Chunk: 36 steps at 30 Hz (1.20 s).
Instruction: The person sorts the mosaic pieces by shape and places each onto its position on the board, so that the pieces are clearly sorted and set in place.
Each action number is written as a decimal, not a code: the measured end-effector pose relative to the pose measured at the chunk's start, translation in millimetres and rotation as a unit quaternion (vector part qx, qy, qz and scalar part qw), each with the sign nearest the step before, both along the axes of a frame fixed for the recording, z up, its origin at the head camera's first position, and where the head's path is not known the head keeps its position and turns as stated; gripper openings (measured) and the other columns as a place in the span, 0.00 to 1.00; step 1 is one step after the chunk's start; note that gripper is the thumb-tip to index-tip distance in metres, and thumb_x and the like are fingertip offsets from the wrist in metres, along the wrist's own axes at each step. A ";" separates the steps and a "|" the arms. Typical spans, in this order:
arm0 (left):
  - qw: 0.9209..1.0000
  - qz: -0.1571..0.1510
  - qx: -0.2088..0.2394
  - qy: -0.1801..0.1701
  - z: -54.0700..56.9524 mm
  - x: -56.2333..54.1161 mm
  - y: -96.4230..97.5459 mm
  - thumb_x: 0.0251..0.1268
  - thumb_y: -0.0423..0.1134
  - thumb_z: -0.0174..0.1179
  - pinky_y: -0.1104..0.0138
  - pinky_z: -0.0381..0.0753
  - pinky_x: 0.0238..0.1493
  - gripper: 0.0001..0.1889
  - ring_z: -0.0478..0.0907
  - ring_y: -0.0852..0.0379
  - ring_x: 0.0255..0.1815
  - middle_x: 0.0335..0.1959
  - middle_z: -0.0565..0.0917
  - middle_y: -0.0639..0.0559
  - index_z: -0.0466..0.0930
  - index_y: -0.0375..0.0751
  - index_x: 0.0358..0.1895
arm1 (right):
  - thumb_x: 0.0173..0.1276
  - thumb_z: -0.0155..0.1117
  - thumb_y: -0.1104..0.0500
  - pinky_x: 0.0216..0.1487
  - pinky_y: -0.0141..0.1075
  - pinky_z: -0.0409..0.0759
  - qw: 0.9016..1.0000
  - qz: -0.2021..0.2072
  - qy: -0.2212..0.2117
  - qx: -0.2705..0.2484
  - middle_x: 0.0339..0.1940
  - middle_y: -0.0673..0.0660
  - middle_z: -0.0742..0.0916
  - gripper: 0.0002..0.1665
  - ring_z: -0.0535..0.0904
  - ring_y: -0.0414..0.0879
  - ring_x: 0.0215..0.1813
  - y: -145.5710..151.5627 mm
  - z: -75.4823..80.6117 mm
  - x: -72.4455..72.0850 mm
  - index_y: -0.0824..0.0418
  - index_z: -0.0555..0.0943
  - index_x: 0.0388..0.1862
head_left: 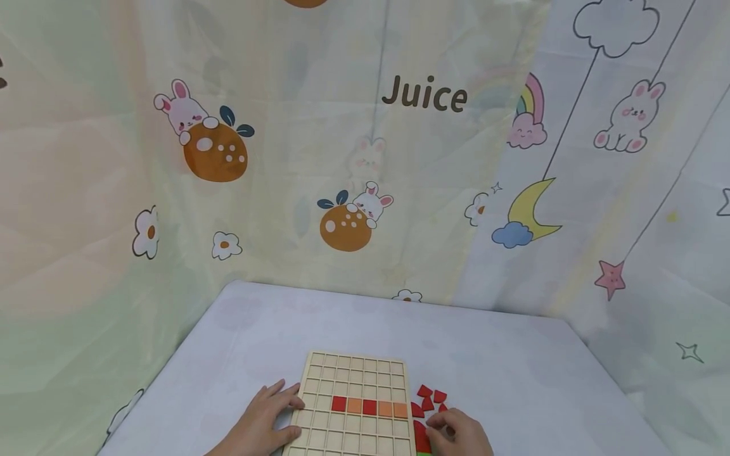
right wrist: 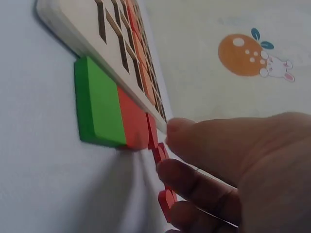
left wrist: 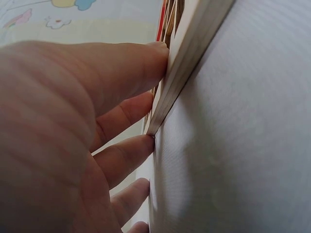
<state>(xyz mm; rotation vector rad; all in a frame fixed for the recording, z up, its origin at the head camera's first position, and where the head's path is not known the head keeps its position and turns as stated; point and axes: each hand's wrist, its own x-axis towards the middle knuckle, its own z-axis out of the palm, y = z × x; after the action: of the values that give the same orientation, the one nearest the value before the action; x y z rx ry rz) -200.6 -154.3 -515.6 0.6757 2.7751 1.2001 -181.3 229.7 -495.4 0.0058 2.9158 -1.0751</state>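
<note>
A pale wooden grid board (head_left: pixel 342 437) lies on the table with a row of red squares (head_left: pixel 339 403) and orange squares (head_left: pixel 385 410) set in its cells. My left hand (head_left: pixel 267 415) rests at the board's left edge, thumb and fingers spread; in the left wrist view its fingertips touch the wooden side. Off the right edge, my right hand (head_left: pixel 461 433) hovers by a red and green block (right wrist: pixel 99 109), its fingers loosely bent. A gap shows between thumb and fingers in the right wrist view, with no piece visible there. Small red pieces (head_left: pixel 424 391) lie just beyond it.
The table (head_left: pixel 513 361) is covered with a pale cloth. Behind it hangs a curtain (head_left: pixel 285 253) printed with rabbits, oranges and flowers.
</note>
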 end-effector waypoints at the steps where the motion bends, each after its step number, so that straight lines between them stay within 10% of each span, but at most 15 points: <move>1: 1.000 0.000 0.000 -0.001 0.1 -0.2 0.1 0.54 0.49 0.71 0.26 0.45 0.63 0.16 0.57 0.25 0.70 0.65 0.74 0.37 0.81 0.54 0.44 | 0.61 0.72 0.56 0.31 0.31 0.76 1.000 0.002 -0.013 -0.004 0.30 0.48 0.78 0.08 0.72 0.42 0.34 1.3 -0.6 0.1 0.58 0.84 0.36; 36: 1.000 0.003 -0.002 0.000 -2.6 -0.9 -0.1 0.54 0.50 0.71 0.26 0.46 0.64 0.15 0.57 0.24 0.70 0.65 0.74 0.37 0.81 0.54 0.44 | 0.58 0.74 0.53 0.31 0.27 0.73 0.992 0.117 -0.048 -0.027 0.32 0.49 0.76 0.17 0.71 0.44 0.35 13.2 -1.9 0.0 0.62 0.85 0.41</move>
<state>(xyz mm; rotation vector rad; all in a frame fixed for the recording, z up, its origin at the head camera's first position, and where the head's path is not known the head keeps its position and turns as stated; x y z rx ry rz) -201.5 -154.3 -518.2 0.6680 2.7817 1.1957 -181.3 242.9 -497.3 -0.2702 2.7171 -1.0798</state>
